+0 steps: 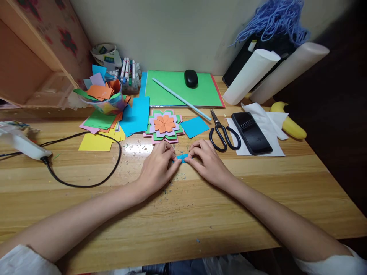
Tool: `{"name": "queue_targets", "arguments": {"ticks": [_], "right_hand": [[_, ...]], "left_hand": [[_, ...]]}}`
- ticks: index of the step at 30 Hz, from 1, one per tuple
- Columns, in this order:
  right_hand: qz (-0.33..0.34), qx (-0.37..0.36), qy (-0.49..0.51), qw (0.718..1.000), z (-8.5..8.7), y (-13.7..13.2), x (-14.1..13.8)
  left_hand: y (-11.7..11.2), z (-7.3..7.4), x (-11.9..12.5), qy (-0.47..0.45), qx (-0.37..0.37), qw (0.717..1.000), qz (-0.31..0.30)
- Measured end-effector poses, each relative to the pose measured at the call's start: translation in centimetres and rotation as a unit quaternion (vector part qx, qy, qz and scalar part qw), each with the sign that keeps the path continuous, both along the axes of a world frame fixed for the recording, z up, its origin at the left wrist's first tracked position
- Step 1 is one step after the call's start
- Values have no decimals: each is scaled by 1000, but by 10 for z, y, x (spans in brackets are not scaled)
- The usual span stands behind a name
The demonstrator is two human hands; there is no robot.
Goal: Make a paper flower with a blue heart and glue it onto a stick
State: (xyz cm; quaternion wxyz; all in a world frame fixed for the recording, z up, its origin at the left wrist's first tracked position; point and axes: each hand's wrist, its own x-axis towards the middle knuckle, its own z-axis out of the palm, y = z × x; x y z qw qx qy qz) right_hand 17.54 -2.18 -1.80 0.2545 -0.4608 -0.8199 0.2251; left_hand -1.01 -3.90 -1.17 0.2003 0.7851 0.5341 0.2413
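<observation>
A small piece of folded blue paper (pixel 182 157) is pinched between my two hands, low over the wooden table. My left hand (pixel 159 163) grips its left end with thumb and fingers, while my right hand (pixel 208 162) pinches the right end. Much of the paper is hidden under the fingertips. Just behind the hands lies a layered paper flower (pixel 164 124) in orange, purple, green and pink. A blue paper square (pixel 195 127) rests to its right, beside black-handled scissors (pixel 220 133) whose blades point away from me.
At the left are a tub of paper scraps (pixel 100 100), blue sheets (pixel 137 114), yellow paper (pixel 94 143), a looped black cable (pixel 83 186) and markers (pixel 127 70). Behind lie a green sheet (pixel 169 82), mouse (pixel 190 78) and light-blue stick (pixel 180 98). A phone (pixel 252 133) and banana (pixel 292 126) are right.
</observation>
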Motion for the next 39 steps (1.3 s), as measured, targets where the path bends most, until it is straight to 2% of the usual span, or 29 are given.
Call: {"name": "queue_targets", "arguments": {"ticks": [5,16,20,22,25,28,30,32,35,39], "right_hand": [[-10,1,-2,1000,0,1,1],[-23,-11,22,999,0,1,-1],[-30,-4,16,999,2,2,0],[-6,0,14,1000,5,4,2],[85,33,-6,996,6,7,10],[187,102,-58,975,4,10,18],[228,152,-91,957,3,10,22],[245,186,-125,943,4,9,21],[247,197,-183,931,9,6,17],[230,198,-212,929,18,5,16]], "left_hand": [[0,2,0,-15,3,1000,-2],[-2,4,2,22,-25,999,28],[-2,6,2,2,-33,999,7],[-2,6,1,-9,-32,999,-14],[-1,4,0,-20,-31,999,-31],[1,1,-2,-27,-29,999,-37],[1,0,-2,-32,-25,998,-39],[2,-2,-2,-36,-17,998,-41],[0,-4,-2,-23,15,998,-50],[-4,-6,-1,50,74,993,-76]]}}
